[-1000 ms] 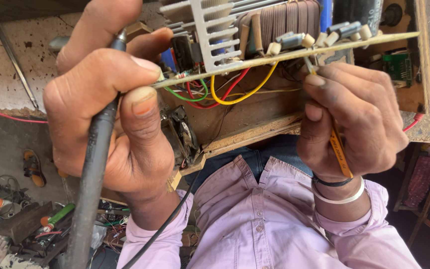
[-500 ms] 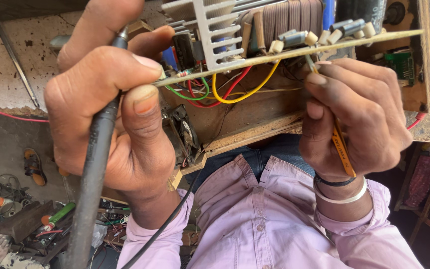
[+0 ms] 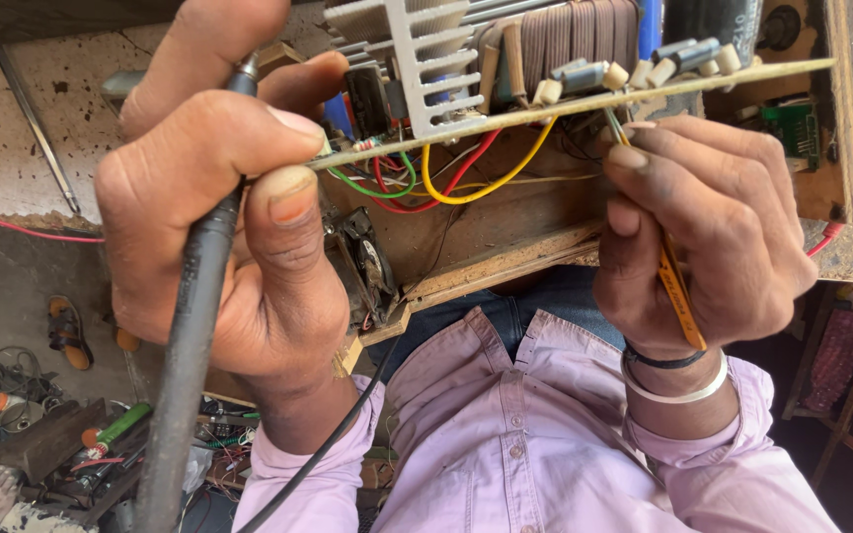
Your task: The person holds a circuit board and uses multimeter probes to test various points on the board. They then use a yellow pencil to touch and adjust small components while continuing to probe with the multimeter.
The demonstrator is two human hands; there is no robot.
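Way over on the left, a sandal (image 3: 63,334) and a tangle of wires and tools (image 3: 41,434) could be seen down on the floor. Next along, the left hand (image 3: 219,207) was wrapped tight around a dark soldering iron (image 3: 185,365), with the handle running down past the palm and its black cord (image 3: 323,449) trailing over the lilac shirt sleeve (image 3: 298,489); the thumb was pressed flat against the handle. The iron's tip end was tucked up behind the fingers right at the edge of the circuit board (image 3: 565,104), so the actual contact point couldn't be made out. The board was seen edge-on across the top middle, with a white finned heatsink (image 3: 417,49) and a copper-wound coil (image 3: 575,39) sitting on it, and red, green and yellow wires (image 3: 446,183) looping underneath. Over on the right, the right hand (image 3: 713,227) was closed around a thin orange-handled tool (image 3: 678,291), its fingertips touching the underside of the board. A white bangle (image 3: 668,387) was worn on that wrist.
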